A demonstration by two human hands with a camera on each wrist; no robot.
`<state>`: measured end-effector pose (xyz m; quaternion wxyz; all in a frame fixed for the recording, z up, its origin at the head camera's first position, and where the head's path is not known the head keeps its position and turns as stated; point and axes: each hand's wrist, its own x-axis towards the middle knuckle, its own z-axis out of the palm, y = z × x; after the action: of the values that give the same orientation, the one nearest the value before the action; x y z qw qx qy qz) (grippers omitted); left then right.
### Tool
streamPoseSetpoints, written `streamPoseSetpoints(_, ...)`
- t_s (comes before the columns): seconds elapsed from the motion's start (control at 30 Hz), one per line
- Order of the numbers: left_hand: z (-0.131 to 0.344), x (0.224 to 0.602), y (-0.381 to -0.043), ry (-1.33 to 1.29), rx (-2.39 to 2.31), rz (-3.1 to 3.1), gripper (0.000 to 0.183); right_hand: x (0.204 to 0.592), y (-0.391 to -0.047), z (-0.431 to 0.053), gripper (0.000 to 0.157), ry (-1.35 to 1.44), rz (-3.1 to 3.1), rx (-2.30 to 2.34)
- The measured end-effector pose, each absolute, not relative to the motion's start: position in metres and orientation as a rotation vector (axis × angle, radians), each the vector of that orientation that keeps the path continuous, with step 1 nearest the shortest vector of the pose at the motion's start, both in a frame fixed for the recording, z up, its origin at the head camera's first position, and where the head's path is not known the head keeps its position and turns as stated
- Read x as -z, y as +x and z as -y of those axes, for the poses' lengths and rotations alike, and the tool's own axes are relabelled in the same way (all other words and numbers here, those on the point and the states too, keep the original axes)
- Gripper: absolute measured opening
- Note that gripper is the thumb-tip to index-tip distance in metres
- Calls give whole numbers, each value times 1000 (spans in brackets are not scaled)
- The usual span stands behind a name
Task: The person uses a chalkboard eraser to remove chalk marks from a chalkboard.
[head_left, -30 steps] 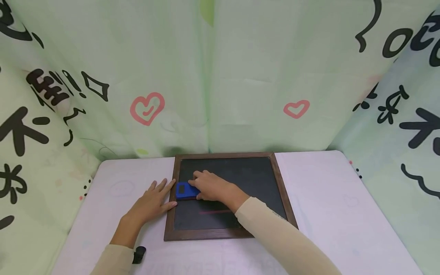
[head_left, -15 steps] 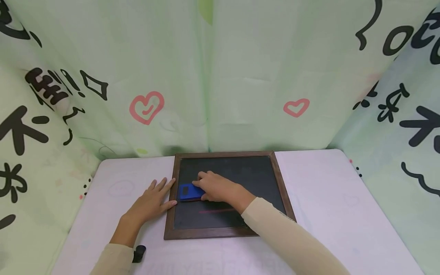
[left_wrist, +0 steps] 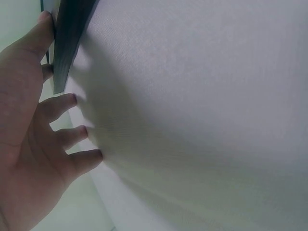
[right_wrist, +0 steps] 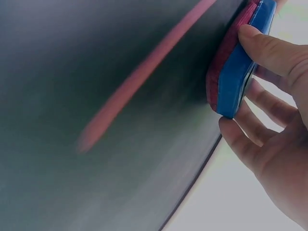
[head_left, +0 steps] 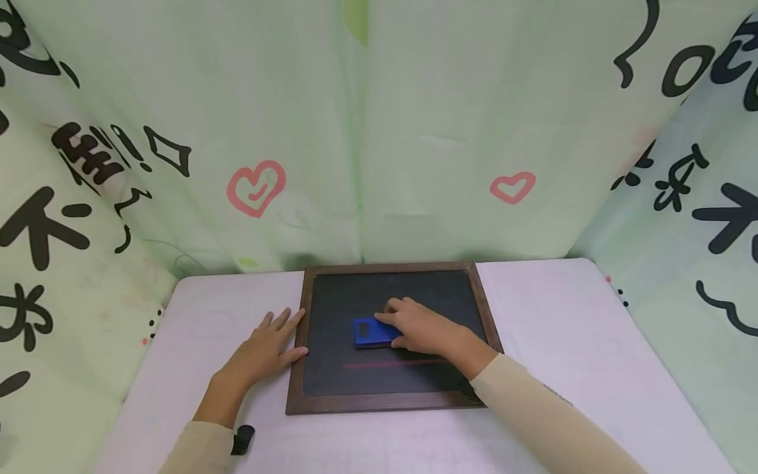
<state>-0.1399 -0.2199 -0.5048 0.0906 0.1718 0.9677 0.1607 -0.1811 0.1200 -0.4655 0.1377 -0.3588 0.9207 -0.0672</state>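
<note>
A blackboard [head_left: 331, 375] in a brown wooden frame lies on the table. My right hand [head_left: 423, 326] grips a blue eraser [head_left: 370, 332] against the board's middle. In the right wrist view the blue eraser [right_wrist: 236, 79] shows a dark red felt side toward the board, with the thumb on one edge and fingers along the other. A pink chalk line [head_left: 385, 363] runs across the board just below the eraser; its rounded end shows in the right wrist view. My left hand [head_left: 263, 352] is spread at the frame's left side, thumb and index fingertip on the wood, other fingers on the table.
The pale table [head_left: 207, 309] extends on both sides of the board. A light green curtain [head_left: 414, 131] with hearts and black writing hangs behind it and along both sides. A black strap piece [head_left: 243, 440] shows at the left wrist.
My right hand has slid the eraser rightward from the board's left edge to near its middle. More of the pink line shows now. The left hand keeps its place on the frame.
</note>
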Motion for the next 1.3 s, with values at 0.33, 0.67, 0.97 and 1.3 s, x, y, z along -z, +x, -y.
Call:
streamPoseSetpoints(0.33, 217, 507, -139, 495, -517, -2853, 78, 471, -169, -192, 62, -941, -2741, 300)
streamPoseSetpoints(0.67, 219, 509, -140, 490, -534, -2841, 79, 472, -161, -241, 62, -899, -2833, 293)
streamPoseSetpoints(0.97, 218, 509, -141, 475, -549, -2828, 79, 471, -161, -258, 62, -878, -2836, 319)
streamPoseSetpoints(1.3, 220, 508, -142, 466, -537, -2827, 81, 470, -166, -249, 61, -931, -2826, 268)
